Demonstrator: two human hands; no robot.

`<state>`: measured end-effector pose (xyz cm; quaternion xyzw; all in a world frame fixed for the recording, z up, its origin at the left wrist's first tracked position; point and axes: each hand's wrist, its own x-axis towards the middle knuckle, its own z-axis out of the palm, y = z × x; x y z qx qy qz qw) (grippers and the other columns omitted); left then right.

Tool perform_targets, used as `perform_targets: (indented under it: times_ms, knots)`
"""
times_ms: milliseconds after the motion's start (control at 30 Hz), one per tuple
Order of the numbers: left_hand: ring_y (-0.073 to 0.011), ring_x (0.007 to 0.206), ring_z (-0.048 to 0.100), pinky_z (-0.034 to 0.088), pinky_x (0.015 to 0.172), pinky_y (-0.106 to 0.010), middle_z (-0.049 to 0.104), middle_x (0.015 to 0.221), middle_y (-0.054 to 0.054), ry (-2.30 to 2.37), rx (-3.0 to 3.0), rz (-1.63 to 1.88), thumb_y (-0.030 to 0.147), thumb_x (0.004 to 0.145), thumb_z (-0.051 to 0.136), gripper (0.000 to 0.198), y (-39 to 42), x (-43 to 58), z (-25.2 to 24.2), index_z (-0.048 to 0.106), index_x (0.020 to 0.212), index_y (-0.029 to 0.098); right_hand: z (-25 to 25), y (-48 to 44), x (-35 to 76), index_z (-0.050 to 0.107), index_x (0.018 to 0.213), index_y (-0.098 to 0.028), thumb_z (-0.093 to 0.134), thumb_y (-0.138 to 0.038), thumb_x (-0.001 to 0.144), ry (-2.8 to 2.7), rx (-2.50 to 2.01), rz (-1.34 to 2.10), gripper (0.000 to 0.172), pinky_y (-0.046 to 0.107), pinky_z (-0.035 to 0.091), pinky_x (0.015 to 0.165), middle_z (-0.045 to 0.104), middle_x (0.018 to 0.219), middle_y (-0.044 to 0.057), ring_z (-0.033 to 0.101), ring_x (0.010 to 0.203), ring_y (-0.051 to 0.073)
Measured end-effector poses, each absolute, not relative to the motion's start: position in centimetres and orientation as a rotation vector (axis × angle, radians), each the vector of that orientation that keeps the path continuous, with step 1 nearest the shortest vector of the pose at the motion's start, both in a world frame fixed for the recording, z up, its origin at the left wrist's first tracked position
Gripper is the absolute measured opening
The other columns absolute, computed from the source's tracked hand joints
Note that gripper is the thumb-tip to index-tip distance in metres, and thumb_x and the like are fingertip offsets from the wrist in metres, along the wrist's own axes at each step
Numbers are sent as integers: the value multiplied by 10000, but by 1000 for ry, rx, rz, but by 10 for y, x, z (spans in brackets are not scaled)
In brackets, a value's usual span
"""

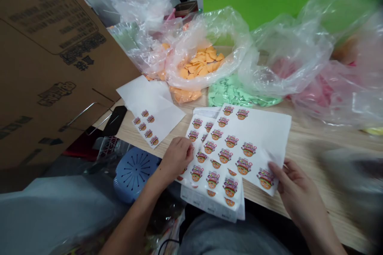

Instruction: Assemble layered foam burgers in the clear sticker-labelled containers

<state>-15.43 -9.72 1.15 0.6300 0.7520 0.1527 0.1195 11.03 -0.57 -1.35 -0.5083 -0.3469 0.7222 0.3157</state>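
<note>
A loose stack of white sticker sheets (236,155), printed with rows of round cartoon-face stickers, lies at the table's front edge. My right hand (291,187) is shut on the top sheet's lower right corner, lifting it slightly. My left hand (176,158) curls over the stack's left part and grips the sheets there. A smaller printed sticker sheet (146,128) lies apart on white paper (140,92), to the left of the stack.
Clear plastic bags hold orange pieces (202,64), green pieces (235,93) and pink pieces (314,89) on the wooden table (332,159). A large cardboard sheet (54,59) rises at left. A blue stool (134,171) stands below the table edge.
</note>
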Motion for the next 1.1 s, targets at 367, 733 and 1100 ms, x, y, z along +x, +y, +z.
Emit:
perform_targets:
  times_ms: [367,733,1100]
  knots:
    - [-255,1174,395,293,979,-425,463,1223,-163,2732,1519,491,291,854,415,329,-96,-212,-5,457,1133,122,-20,-20,91,515,971,-221,658,-364,681,-956,-1360,2037,355,266,538,584,689,845,21,654,723,197]
    - [-246,878,612,458,768,-388,643,935,-149,2998,1380,491,238,864,354,244,-128,-233,-10,528,988,122,-40,-36,75,376,1247,-178,488,-417,784,-1644,-1429,1609,534,268,456,516,531,657,-18,546,572,167]
    - [-189,1106,482,310,1017,-385,593,1131,-56,1825,2078,407,139,760,503,140,-119,-116,21,572,874,183,-21,-20,76,521,1136,-178,215,-489,871,-1898,-1387,1516,510,353,436,825,593,1061,98,534,982,230]
